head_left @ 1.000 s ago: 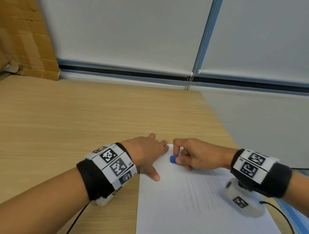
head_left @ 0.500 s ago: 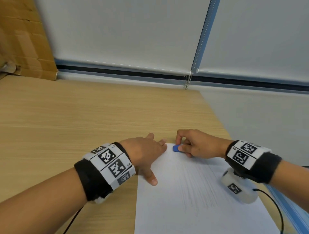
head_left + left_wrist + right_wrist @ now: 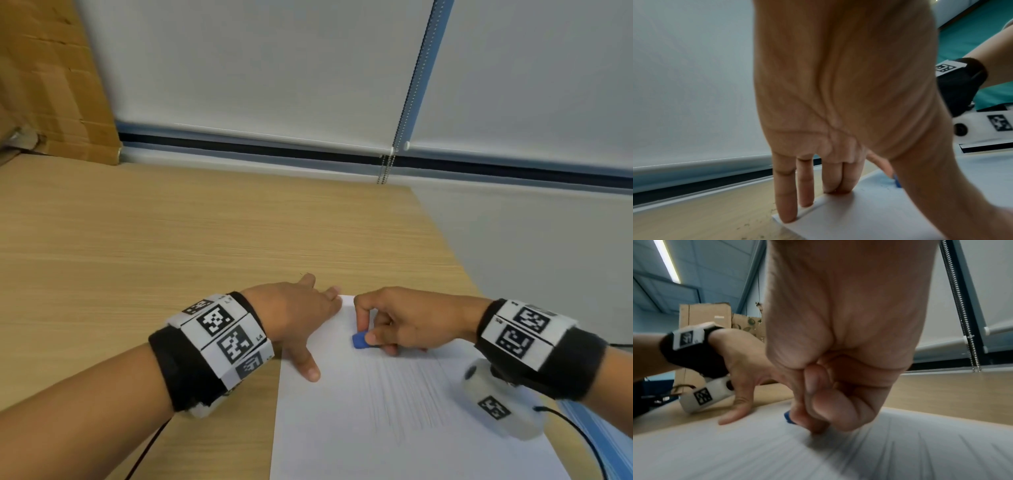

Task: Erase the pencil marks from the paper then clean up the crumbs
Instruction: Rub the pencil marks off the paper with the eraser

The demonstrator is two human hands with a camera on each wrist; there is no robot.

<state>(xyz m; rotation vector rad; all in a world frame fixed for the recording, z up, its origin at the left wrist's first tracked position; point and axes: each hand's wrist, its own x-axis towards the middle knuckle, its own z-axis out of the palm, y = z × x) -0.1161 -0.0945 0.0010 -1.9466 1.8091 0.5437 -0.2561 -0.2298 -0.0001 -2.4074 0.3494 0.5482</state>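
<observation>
The paper [image 3: 394,411] lies flat on your wooden table [image 3: 171,257], filling the 5 o'clock part of the head view, with faint pencil lines [image 3: 407,387] running across its middle. Go left to right: at 10 o'clock a cardboard box [image 3: 51,85] stands against the wall at the table's far edge. At about 7 o'clock your left hand [image 3: 294,318] lies palm down over the sheet's far left corner, fingers [image 3: 786,194] straight and a little spread; the left wrist view shows the fingertips pressing on the corner and the edge, while the thumb [image 3: 306,365] rests flat on the sheet, pointing back toward you. Just right of that thumb, near the sheet's far edge, sits the blue eraser [image 3: 359,341], touching the paper. Your right hand [image 3: 407,322] pinches it between thumb and forefinger, and the remaining fingers are curled tight under the palm, as the right wrist view shows. Tiny dark specks dot the paper beside the eraser in the left wrist view. At 1 o'clock a bead chain [image 3: 407,102] hangs down the window blinds [image 3: 257,68].
</observation>
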